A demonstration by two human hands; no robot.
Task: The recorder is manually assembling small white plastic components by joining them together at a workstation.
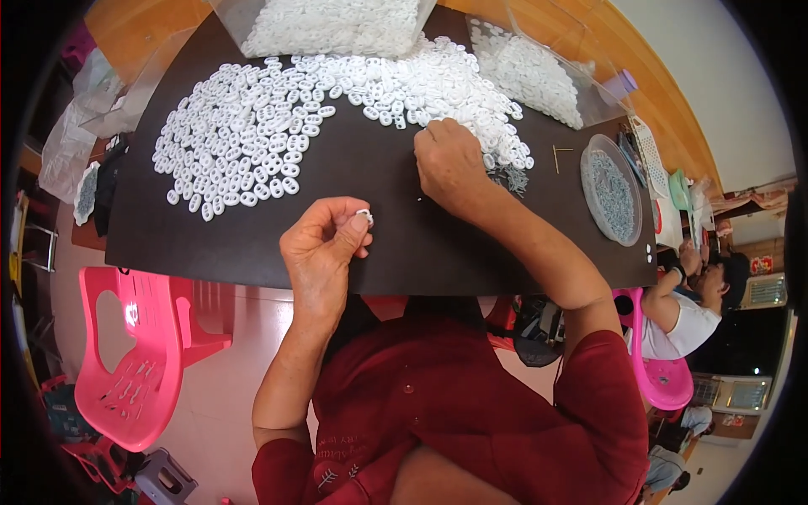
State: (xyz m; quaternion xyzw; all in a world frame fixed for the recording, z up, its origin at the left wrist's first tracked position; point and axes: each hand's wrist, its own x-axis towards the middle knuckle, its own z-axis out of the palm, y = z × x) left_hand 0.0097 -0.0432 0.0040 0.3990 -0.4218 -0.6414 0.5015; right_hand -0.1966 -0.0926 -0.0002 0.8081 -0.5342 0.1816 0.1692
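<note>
My left hand (320, 244) is closed near the front of the dark table (219, 244), pinching a small white plastic piece (364, 215) between thumb and fingertips. Farther right, my right hand (452, 162) is curled down at the near edge of a heap of white plastic pieces (446, 84). Its fingertips are hidden behind the knuckles, so what it grips does not show. Beside that wrist lies a small pile of thin grey metal pins (512, 178). To the left spread many white oval pieces with two openings (240, 135).
A clear bin of white pieces (332, 29) stands at the back, with a clear bag of more (526, 80) right of it. A round dish of grey pins (613, 189) sits at the right edge. Pink chair (135, 353) at left; another person (682, 311) at right.
</note>
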